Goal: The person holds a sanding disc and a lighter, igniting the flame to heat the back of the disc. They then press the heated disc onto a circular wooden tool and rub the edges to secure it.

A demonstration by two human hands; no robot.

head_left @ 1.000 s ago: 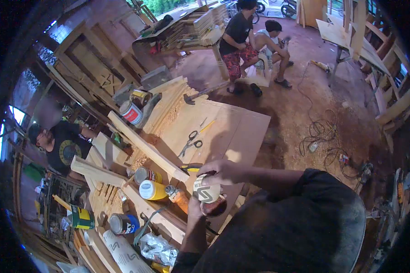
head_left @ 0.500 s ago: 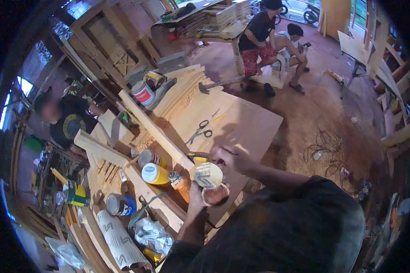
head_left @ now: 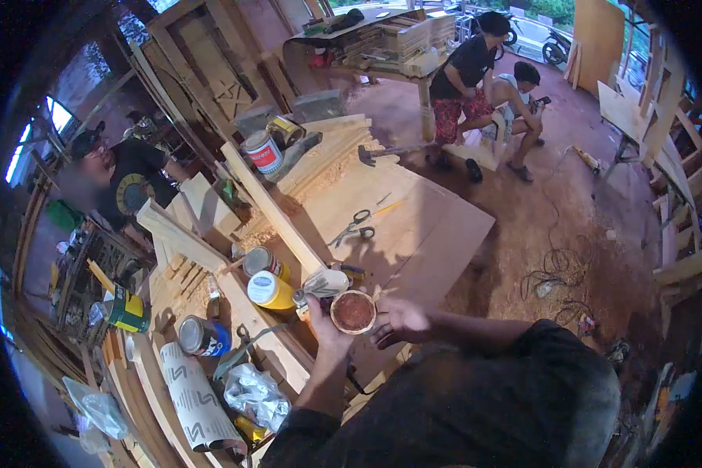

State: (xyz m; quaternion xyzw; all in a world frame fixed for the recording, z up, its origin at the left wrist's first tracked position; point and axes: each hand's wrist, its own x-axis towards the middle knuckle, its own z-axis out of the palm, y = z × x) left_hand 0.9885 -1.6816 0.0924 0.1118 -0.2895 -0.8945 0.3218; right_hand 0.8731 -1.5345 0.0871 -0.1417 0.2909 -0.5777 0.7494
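In my left hand (head_left: 330, 326) is a round, pale-rimmed piece (head_left: 352, 313) with a reddish-brown face, turned up toward me. A pale printed disc (head_left: 326, 281), seen at a slant, is at the fingertips of the same hand. My right hand (head_left: 402, 320) is just right of the round piece, fingers apart and holding nothing. Close to my left hand stand a yellow bottle with a white lid (head_left: 270, 292) and an orange bottle (head_left: 303, 303). Black-handled scissors (head_left: 358, 227) and a yellow pencil (head_left: 388, 207) lie on the wooden board (head_left: 437, 222) beyond.
A long wooden strip (head_left: 277, 209) crosses the bench. A hammer (head_left: 390, 152), a red-and-white can (head_left: 263, 154), a blue can (head_left: 203, 336) and a printed roll (head_left: 199, 398) lie around. One person (head_left: 136, 183) is at left; two others (head_left: 462, 86) are at the back.
My right hand has come down beside the round piece, its fingers spreading. The printed disc has tilted up and left, and the reddish-brown face has turned fully into view. My view has shifted slightly.
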